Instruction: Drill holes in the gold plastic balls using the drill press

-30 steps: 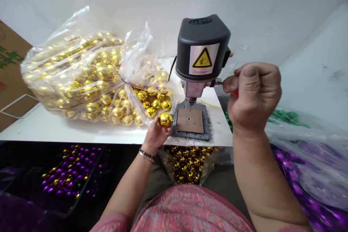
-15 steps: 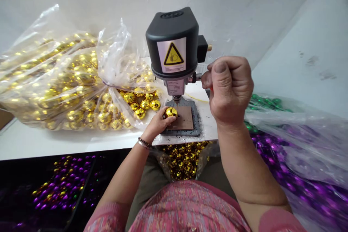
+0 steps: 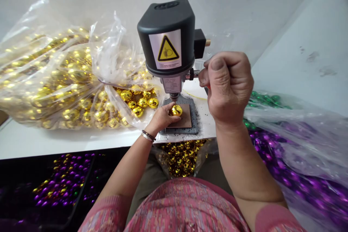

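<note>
A shiny gold faceted ball (image 3: 177, 110) rests on the brown board (image 3: 186, 117) of a small bench drill press (image 3: 167, 40). My left hand (image 3: 164, 116) is closed around the ball's left side, thumb in front and fingers behind. The thin drill bit (image 3: 175, 102) comes down at the top of the ball; whether it has entered is too small to tell. My right hand (image 3: 230, 85) is a fist at the right of the machine head, closed on the drill press feed handle (image 3: 196, 74), most of which the fingers hide.
A clear plastic bag (image 3: 62, 79) of gold balls lies left on the white table (image 3: 81, 141). Loose gold balls (image 3: 137, 111) spill from it. Gold balls (image 3: 183, 157) fill a bag below the edge. Purple balls (image 3: 274, 156) and green balls (image 3: 263, 98) lie at the right.
My left hand has moved the gold ball right, under the drill bit. My right hand stays closed on the feed handle. The whole view has shifted slightly.
</note>
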A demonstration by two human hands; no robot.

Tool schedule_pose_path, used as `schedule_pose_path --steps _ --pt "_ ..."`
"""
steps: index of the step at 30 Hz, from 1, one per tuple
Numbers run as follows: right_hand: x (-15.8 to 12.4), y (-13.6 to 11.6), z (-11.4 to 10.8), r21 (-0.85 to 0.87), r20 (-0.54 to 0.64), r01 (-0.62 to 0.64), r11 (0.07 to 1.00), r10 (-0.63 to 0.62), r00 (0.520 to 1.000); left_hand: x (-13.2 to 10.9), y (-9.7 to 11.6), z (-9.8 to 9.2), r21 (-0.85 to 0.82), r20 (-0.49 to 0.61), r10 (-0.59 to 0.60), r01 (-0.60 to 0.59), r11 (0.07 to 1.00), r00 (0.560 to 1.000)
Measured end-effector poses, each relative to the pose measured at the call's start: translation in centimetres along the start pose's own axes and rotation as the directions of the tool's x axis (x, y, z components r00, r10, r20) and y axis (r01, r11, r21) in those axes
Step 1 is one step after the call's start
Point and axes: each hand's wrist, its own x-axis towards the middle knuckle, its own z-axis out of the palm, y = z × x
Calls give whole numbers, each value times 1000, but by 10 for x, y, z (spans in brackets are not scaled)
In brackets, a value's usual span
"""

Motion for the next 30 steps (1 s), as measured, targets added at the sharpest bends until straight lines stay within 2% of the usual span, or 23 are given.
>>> schedule_pose_path --steps 6,10,16,30 --pt "0 -7 -1 -5 25 -123 992 123 992 3 -2 3 -48 7 -10 10 999 1000" --pt "-2 -8 -1 -52 5 -142 988 143 990 2 -4 5 -66 -15 -8 7 998 1000" --pt "-14 -4 1 -120 -64 -81 990 73 995 4 -7 8 -93 -4 -10 9 996 1000" --pt "-37 19 -1 -20 -169 52 998 -55 984 5 -14 12 -101 -12 51 -52 994 999"
